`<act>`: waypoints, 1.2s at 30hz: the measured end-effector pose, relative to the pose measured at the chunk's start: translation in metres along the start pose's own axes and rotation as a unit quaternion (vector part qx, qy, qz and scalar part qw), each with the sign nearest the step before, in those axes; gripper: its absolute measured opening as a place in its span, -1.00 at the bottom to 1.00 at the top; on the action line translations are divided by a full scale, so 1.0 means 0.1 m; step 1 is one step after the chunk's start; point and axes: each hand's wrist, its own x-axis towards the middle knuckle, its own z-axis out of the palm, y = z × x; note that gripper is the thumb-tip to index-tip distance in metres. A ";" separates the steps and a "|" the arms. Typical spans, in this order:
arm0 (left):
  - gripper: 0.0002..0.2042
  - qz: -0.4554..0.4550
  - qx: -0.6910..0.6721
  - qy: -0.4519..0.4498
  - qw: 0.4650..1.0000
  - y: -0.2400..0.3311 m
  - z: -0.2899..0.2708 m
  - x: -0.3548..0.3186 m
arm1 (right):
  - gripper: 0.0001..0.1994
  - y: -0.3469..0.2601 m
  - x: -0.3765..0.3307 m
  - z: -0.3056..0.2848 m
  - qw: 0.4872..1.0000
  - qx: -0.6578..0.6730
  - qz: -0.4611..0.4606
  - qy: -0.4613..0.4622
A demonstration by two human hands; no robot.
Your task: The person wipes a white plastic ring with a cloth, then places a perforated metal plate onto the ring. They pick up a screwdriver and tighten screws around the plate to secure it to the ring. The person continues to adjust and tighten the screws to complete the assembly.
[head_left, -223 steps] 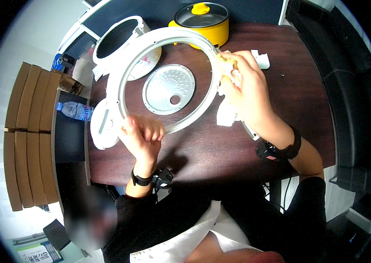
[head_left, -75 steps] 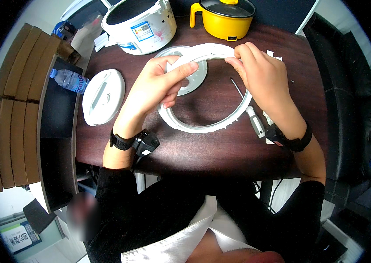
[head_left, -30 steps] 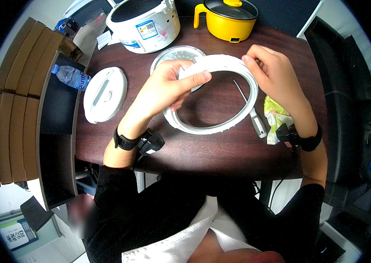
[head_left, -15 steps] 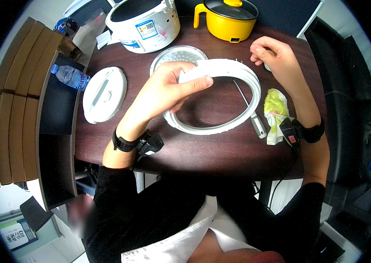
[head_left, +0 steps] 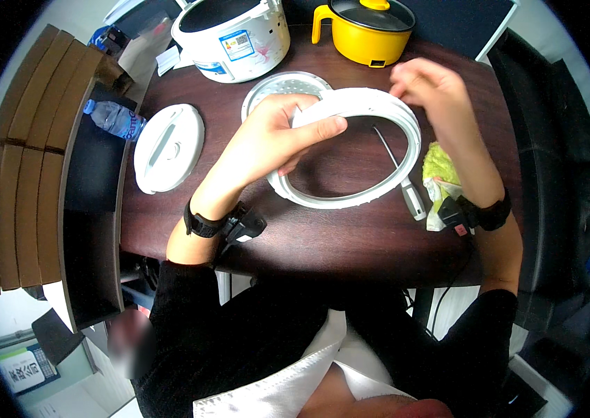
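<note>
A white plastic ring (head_left: 371,102), like the collar of a rice cooker, is tilted up above the table. My left hand (head_left: 270,136) grips its left side, the thumb lying along the top and the other fingers partly behind. Close to the ring's upper right edge is my right hand (head_left: 434,87), its fingers curled together and slightly blurred; whatever is in them is hidden. A screwdriver (head_left: 413,200) with a grey-white handle lies on the table, its shaft seen through the ring. Beside it rests a yellow-green and white cloth (head_left: 440,166), partly covered by my right wrist.
Behind the ring lies a round perforated metal plate (head_left: 257,94). A white oval lid (head_left: 152,150) is on the left of the dark table (head_left: 309,244). At the back stand a white rice cooker body (head_left: 267,45) and a yellow pot (head_left: 361,40). A water bottle (head_left: 115,120) lies further left.
My right hand has moved left and slightly up, closer to the ring's edge. A small pale thing glimpsed under its fingers before is out of sight now. My left hand keeps its grip.
</note>
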 end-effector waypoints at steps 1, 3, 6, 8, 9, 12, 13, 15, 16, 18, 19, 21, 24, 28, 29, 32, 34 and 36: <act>-0.73 -0.003 0.004 -0.002 1.000 0.01 -0.01 -0.01 | -0.80 0.01 0.03 -0.03 0.998 0.007 -0.034 0.057; -0.73 -0.008 0.010 -0.006 1.000 0.02 -0.02 -0.04 | -0.79 -0.09 -0.01 -0.02 0.994 -0.064 -0.044 0.081; -0.72 0.006 0.013 -0.016 1.000 -0.01 -0.06 -0.02 | -0.78 -0.09 -0.02 0.11 0.990 -0.087 -0.112 -0.022; -0.70 0.008 0.000 -0.013 1.000 -0.01 -0.06 -0.02 | -0.77 -0.13 -0.10 0.31 0.983 -0.097 -0.145 -0.055; -0.70 0.008 -0.007 -0.010 1.000 -0.01 -0.06 -0.02 | -0.77 -0.14 -0.11 0.35 0.972 -0.156 -0.165 -0.063; -0.68 0.077 -0.032 0.046 0.995 -0.13 -0.05 0.04 | -0.76 -0.13 -0.08 0.33 0.982 -0.142 -0.100 -0.074; -0.67 0.089 -0.040 0.051 0.994 -0.15 -0.08 0.05 | -0.76 -0.12 -0.06 0.29 0.991 -0.097 -0.063 -0.068; -0.65 0.091 -0.062 0.072 0.991 -0.15 -0.11 0.05 | -0.75 -0.12 -0.09 0.23 0.999 -0.002 0.027 -0.028; -0.64 0.093 -0.073 0.082 0.990 -0.15 -0.12 0.05 | -0.75 -0.13 -0.12 0.20 0.996 0.046 0.081 0.002; -0.65 0.094 -0.068 0.033 0.993 -0.14 -0.21 0.02 | -0.74 -0.15 -0.16 0.13 0.992 0.096 0.056 0.051; -0.66 0.096 -0.083 0.022 0.992 -0.13 -0.22 0.00 | -0.75 -0.10 -0.18 0.05 0.992 0.112 0.044 0.050; -0.67 0.101 -0.101 0.016 0.990 -0.13 -0.23 -0.02 | -0.75 0.01 -0.21 -0.06 0.988 0.140 0.034 0.058; -0.70 0.128 -0.077 0.067 0.987 -0.25 -0.23 -0.02 | -0.74 0.04 -0.30 -0.08 0.980 0.169 0.043 0.096; -0.72 0.117 -0.103 0.098 0.983 -0.42 -0.24 -0.07 | -0.74 0.04 -0.37 -0.05 0.974 0.166 0.050 0.148; -0.75 0.110 -0.114 0.119 0.980 -0.43 -0.22 -0.09 | -0.74 0.04 -0.38 -0.04 0.973 0.160 0.052 0.156; -0.77 0.110 -0.148 0.143 0.972 -0.50 -0.22 -0.17 | -0.75 -0.03 -0.41 0.08 0.974 0.143 0.042 0.168; -0.78 0.120 -0.187 0.139 0.965 -0.58 -0.28 -0.18 | -0.76 0.00 -0.41 0.02 0.965 0.180 0.028 0.188; -0.79 0.129 -0.204 0.144 0.960 -0.62 -0.35 -0.20 | -0.77 0.04 -0.41 -0.03 0.964 0.192 0.020 0.184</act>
